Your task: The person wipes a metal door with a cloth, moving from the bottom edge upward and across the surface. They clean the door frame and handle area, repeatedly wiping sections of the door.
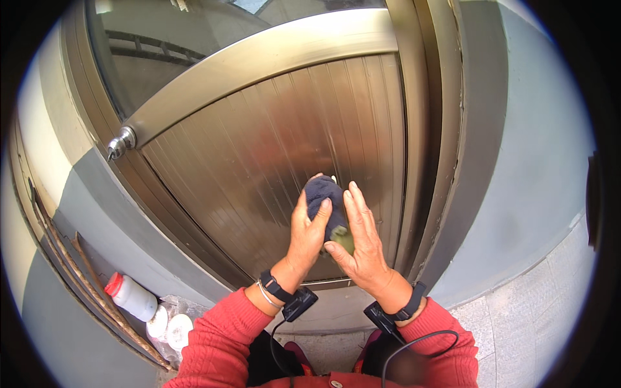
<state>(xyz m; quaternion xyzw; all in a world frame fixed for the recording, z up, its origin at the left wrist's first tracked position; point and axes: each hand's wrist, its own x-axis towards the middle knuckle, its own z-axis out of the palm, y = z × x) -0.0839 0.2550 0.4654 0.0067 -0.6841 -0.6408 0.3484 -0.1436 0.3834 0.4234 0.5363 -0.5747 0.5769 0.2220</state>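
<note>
My left hand [306,234] is closed around a bunched dark blue cloth [321,189], thumb across its front. Below the dark part, a patch of olive-green fabric [340,239] shows between my hands; whether it belongs to the same cloth I cannot tell. My right hand [366,251] is held beside the bundle with its fingers stretched out, palm turned toward the cloth. Both hands are in front of the ribbed bronze-coloured metal door [259,123]. Part of the cloth is hidden behind my left fingers.
A round metal knob [121,142] sits at the door's left edge, below a glass pane [168,39]. Wooden poles [84,284] lean at the left, beside a white bottle with a red lid [131,296] and white round items [178,331]. Grey-painted wall [530,161] stands right.
</note>
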